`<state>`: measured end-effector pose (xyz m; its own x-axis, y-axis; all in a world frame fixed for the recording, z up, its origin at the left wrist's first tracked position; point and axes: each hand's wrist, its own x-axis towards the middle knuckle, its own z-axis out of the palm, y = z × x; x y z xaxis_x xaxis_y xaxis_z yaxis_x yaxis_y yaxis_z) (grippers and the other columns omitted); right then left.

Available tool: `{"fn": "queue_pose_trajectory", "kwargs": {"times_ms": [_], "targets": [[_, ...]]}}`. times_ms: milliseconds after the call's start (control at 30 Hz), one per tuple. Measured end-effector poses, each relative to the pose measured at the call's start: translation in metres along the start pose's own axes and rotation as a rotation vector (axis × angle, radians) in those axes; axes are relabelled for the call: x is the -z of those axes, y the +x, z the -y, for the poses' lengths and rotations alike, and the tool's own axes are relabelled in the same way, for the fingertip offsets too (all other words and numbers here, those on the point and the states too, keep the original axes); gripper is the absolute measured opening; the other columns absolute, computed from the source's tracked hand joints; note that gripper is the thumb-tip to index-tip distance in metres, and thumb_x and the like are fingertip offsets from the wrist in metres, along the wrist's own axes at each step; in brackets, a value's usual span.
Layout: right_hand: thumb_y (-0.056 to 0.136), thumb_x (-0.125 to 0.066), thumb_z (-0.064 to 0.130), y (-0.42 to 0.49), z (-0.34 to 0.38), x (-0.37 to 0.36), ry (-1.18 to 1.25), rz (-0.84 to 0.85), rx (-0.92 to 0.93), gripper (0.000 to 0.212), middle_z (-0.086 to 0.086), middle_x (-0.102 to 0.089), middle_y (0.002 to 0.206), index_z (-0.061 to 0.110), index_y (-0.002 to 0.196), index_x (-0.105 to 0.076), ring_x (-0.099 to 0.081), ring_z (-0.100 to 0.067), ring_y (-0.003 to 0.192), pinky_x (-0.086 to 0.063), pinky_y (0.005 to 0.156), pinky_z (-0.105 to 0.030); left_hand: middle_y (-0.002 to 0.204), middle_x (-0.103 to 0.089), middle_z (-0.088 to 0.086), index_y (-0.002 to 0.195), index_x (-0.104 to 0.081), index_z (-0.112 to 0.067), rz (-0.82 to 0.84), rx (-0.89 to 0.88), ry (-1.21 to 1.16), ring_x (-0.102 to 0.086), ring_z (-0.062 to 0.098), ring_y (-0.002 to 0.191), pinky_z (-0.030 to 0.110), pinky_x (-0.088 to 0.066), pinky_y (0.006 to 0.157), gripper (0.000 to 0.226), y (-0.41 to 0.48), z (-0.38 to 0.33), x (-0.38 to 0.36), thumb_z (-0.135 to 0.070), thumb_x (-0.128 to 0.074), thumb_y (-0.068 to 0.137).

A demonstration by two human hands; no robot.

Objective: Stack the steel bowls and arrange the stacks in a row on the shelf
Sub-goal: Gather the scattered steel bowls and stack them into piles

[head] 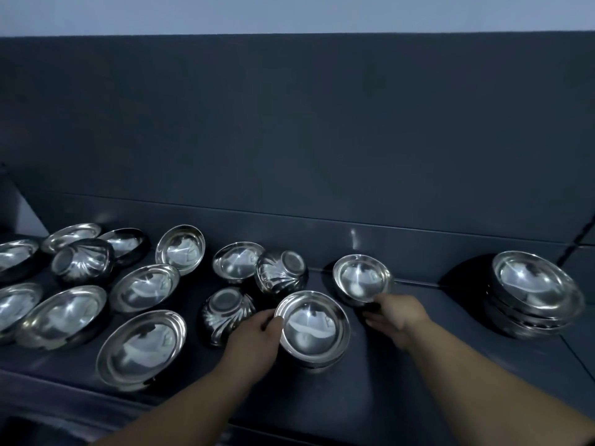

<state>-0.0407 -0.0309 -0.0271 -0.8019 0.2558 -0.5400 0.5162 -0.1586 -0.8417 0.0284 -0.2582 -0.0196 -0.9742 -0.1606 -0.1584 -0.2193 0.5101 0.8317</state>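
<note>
Steel bowls: left hand (254, 338) grips the near stack (314, 329), right hand (397, 317) pinches a single bowl (362, 278) (rim-held); nest it squarely, mid-shelf (402, 391).

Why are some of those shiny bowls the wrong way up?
Three ribbed bowls lie tipped over or bottom-up among the upright ones, so they need turning before stacking. Nothing looks spilled or dented.

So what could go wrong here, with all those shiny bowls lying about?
The left hand grips its bowl only by the rim, so the smooth steel might slip. The right hand holds another bowl near the upside-down bowls; bumping one could send it rolling.
</note>
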Motion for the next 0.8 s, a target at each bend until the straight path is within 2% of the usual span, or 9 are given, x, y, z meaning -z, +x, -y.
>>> {"fn": "queue_pose_trajectory", "kwargs": {"times_ms": [67, 133, 200, 267, 333, 433, 567, 700, 800], "targets": [[0.094, -0.053, 0.009, 0.001, 0.003, 0.005, 0.002, -0.036, 0.025, 0.025, -0.021, -0.068, 0.095, -0.006, 0.113, -0.059, -0.066, -0.027, 0.07, -0.057, 0.05, -0.027, 0.095, -0.069, -0.011, 0.088, -0.068, -0.033, 0.005, 0.036, -0.052, -0.062, 0.011, 0.095, 0.03, -0.048, 0.09, 0.02, 0.002, -0.003, -0.004, -0.029, -0.049, 0.092], [0.092, -0.052, 0.01, -0.001, 0.008, 0.013, -0.002, -0.062, 0.085, 0.023, -0.022, -0.071, 0.094, -0.004, 0.108, -0.062, -0.068, -0.028, 0.07, -0.057, 0.054, -0.029, 0.092, -0.071, -0.011, 0.081, -0.068, -0.035, 0.008, 0.054, -0.115, -0.065, 0.011, 0.091, 0.034, -0.052, 0.089, 0.019, 0.004, -0.006, -0.008, -0.031, -0.051, 0.089], [0.089, -0.051, 0.008, -0.01, 0.017, 0.018, -0.012, -0.06, 0.158, 0.022, -0.02, -0.071, 0.086, -0.002, 0.103, -0.065, -0.067, -0.027, 0.065, -0.056, 0.057, -0.031, 0.096, -0.071, -0.007, 0.089, -0.069, -0.032, 0.024, 0.08, -0.205, -0.066, 0.014, 0.091, 0.038, -0.056, 0.085, 0.016, 0.008, -0.008, -0.014, -0.035, -0.054, 0.087], [0.087, -0.052, 0.006, -0.025, 0.026, 0.021, -0.041, -0.049, 0.234, 0.019, -0.019, -0.068, 0.078, -0.001, 0.098, -0.066, -0.063, -0.026, 0.059, -0.054, 0.054, -0.03, 0.104, -0.069, -0.003, 0.101, -0.066, -0.03, 0.086, 0.124, -0.292, -0.066, 0.017, 0.094, 0.036, -0.059, 0.078, 0.017, 0.01, -0.015, -0.021, -0.034, -0.054, 0.09], [0.089, -0.052, 0.008, -0.04, 0.033, 0.021, -0.09, -0.028, 0.295, 0.017, -0.017, -0.066, 0.075, 0.0, 0.093, -0.066, -0.061, -0.024, 0.056, -0.054, 0.054, -0.031, 0.11, -0.068, 0.001, 0.11, -0.065, -0.025, 0.134, 0.135, -0.327, -0.066, 0.019, 0.098, 0.034, -0.058, 0.077, 0.027, 0.014, -0.018, -0.026, -0.038, -0.055, 0.089], [0.088, -0.057, 0.015, -0.056, 0.037, 0.018, -0.239, -0.032, 0.346, 0.018, -0.013, -0.069, 0.07, 0.003, 0.084, -0.07, -0.064, -0.022, 0.054, -0.054, 0.053, -0.029, 0.114, -0.068, 0.002, 0.115, -0.065, -0.018, -0.015, 0.009, -0.088, -0.062, 0.023, 0.107, 0.033, -0.048, 0.094, 0.037, 0.023, -0.024, -0.018, -0.041, -0.054, 0.089], [0.085, -0.058, 0.024, -0.062, 0.033, 0.011, -0.418, -0.074, 0.381, 0.022, -0.009, -0.073, 0.069, 0.009, 0.074, -0.071, -0.072, -0.023, 0.061, -0.062, 0.068, -0.039, 0.114, -0.067, 0.009, 0.118, -0.061, -0.01, -0.216, -0.126, 0.104, -0.06, 0.026, 0.107, 0.029, -0.042, 0.091, 0.033, 0.04, -0.031, 0.006, -0.026, -0.06, 0.089], [0.082, -0.057, 0.027, -0.061, 0.023, 0.005, -0.515, -0.094, 0.362, 0.023, -0.008, -0.074, 0.071, 0.011, 0.072, -0.071, -0.072, -0.024, 0.068, -0.061, 0.076, -0.042, 0.129, -0.057, 0.012, 0.129, -0.053, -0.007, -0.22, -0.176, 0.214, -0.051, 0.027, 0.121, 0.032, -0.037, 0.101, 0.05, 0.065, -0.029, 0.02, -0.028, -0.063, 0.085], [0.079, -0.055, 0.031, -0.057, 0.015, 0.005, -0.576, -0.132, 0.369, 0.028, -0.01, -0.073, 0.071, 0.008, 0.069, -0.069, -0.071, -0.03, 0.076, -0.059, 0.078, -0.044, 0.131, -0.055, 0.015, 0.13, -0.052, -0.007, -0.174, -0.165, 0.29, -0.048, 0.029, 0.124, 0.036, -0.036, 0.105, 0.062, 0.08, -0.03, 0.025, -0.041, -0.063, 0.08]]}}
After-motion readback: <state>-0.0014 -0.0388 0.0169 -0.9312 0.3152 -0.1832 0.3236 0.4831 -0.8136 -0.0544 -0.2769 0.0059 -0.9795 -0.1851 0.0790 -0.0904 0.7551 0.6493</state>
